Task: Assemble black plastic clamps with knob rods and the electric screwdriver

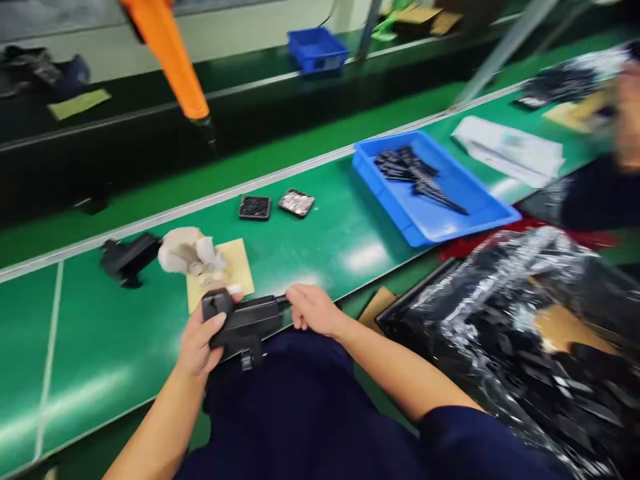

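Note:
My left hand [203, 337] is wrapped around a black plastic housing [250, 321], held above the near edge of the green bench. At the housing's right end, my right hand [313, 308] pinches a thin dark piece that projects from it; the fingers hide most of that piece. Just beyond my left hand, a crumpled white item [184, 250] rests partly on a yellow paper [237, 260]. Left of it lies another black plastic part [131, 257]. Two small trays stand farther back: one with dark small pieces [255, 207], one with silvery ones [297, 203].
A blue bin [387, 203] with black elongated parts stands on the green bench [330, 247]. An orange power screwdriver [173, 60] hangs at upper left. Plastic-lined black parts [565, 380] fill a container at right. Another person's blurred arm [629, 117] shows at the right edge.

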A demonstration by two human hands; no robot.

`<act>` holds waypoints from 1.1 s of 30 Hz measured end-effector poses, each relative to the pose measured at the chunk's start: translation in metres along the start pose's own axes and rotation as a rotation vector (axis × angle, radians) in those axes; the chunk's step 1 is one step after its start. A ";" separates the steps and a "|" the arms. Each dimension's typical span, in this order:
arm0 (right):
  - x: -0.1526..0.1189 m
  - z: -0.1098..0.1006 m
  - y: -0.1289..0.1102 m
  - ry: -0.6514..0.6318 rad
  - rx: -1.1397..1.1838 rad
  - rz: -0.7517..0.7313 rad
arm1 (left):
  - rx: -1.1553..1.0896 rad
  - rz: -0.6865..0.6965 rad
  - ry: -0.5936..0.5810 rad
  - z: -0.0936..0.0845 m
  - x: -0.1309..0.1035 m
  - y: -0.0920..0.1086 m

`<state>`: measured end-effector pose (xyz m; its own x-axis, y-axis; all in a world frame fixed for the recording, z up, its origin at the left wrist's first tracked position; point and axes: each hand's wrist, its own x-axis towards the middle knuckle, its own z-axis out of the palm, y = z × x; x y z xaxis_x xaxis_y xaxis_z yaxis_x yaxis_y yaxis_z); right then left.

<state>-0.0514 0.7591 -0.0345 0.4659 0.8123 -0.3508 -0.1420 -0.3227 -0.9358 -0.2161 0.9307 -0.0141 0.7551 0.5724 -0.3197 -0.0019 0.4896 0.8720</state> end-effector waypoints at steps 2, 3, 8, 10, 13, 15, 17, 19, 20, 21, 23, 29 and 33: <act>0.005 0.000 0.003 -0.021 0.066 -0.023 | -0.018 -0.032 0.082 -0.010 -0.011 0.001; 0.006 0.001 0.005 -0.032 0.090 -0.033 | -0.029 -0.040 0.096 -0.011 -0.011 0.001; 0.005 0.007 0.009 -0.053 0.116 -0.117 | -0.056 -0.003 0.089 -0.008 -0.007 0.002; 0.006 0.008 0.011 -0.058 0.114 -0.151 | -0.059 0.013 0.085 -0.010 -0.008 0.002; 0.006 0.008 0.014 -0.062 0.063 -0.228 | -0.055 0.018 0.079 -0.014 -0.010 0.002; 0.006 0.007 0.016 -0.033 -0.022 -0.325 | -0.058 0.013 0.080 -0.016 -0.010 0.002; 0.005 0.006 0.017 0.020 -0.142 -0.455 | -0.068 0.009 0.087 -0.017 -0.010 0.002; 0.005 0.005 0.017 0.064 -0.260 -0.610 | -0.084 0.012 0.094 -0.018 -0.011 0.002; 0.005 0.005 0.016 0.076 -0.308 -0.688 | -0.095 0.012 0.096 -0.018 -0.011 0.002; 0.006 0.005 0.016 0.088 -0.349 -0.757 | -0.106 0.009 0.096 -0.020 -0.012 0.002; 0.010 0.008 0.015 0.118 -0.420 -0.848 | -0.127 0.001 0.100 -0.023 -0.014 0.003; 0.036 0.027 0.001 0.125 -0.473 -0.894 | -0.196 0.031 0.186 -0.038 -0.018 0.012; 0.050 0.039 -0.014 0.013 -0.362 -0.778 | -0.230 0.081 0.221 -0.049 -0.020 0.022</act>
<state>-0.0605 0.8230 -0.0406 0.3249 0.8621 0.3889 0.5088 0.1873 -0.8403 -0.2638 0.9619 -0.0070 0.5862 0.7320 -0.3472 -0.2232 0.5579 0.7994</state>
